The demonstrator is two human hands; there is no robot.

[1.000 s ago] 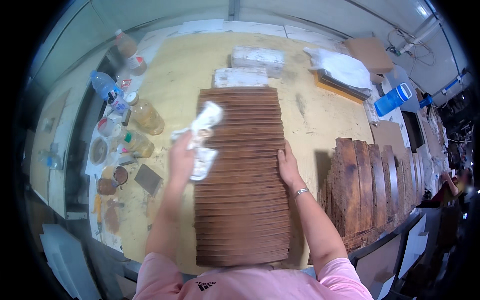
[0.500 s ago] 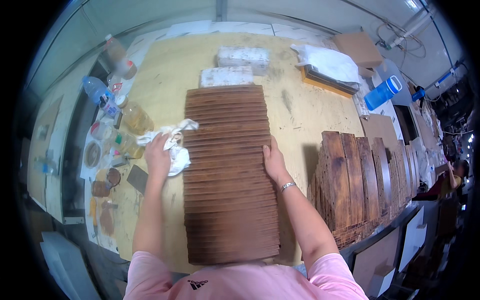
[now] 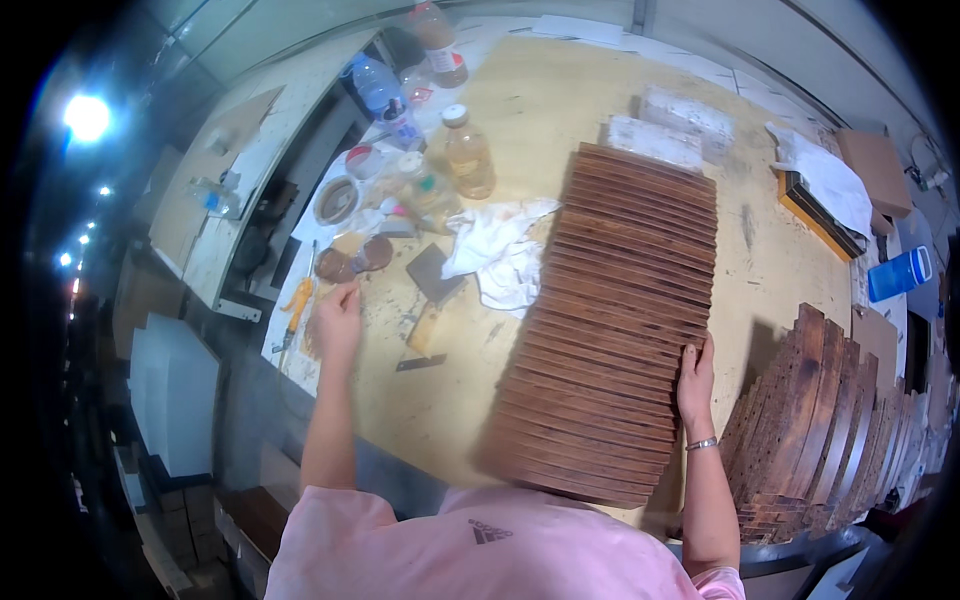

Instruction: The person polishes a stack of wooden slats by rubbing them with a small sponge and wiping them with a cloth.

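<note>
A row of dark brown wooden slats [image 3: 620,320], lying side by side like a ribbed panel, sits in front of me on the table. My right hand [image 3: 697,380] holds its right edge, thumb at the top side. My left hand [image 3: 338,318] is away from the slats at the table's left edge, its fingers drawn together; whatever they may hold is hidden. Just beyond those fingers stands a small jar of brown stuff [image 3: 334,265], with a round brown lid [image 3: 375,253] beside it. A crumpled white cloth [image 3: 505,258] lies left of the slats, in no hand.
Several bottles, among them a clear one with yellowish liquid [image 3: 470,165], stand at the back left near a tape roll [image 3: 338,201]. A dark flat block [image 3: 436,272] lies by the cloth. Stacked brown boards [image 3: 800,420] stand right; a blue bottle [image 3: 897,275] is farther back.
My left hand has let go of the white cloth and moved left toward the small brown jar. The view has turned left. My right hand stays at the slats' edge.
</note>
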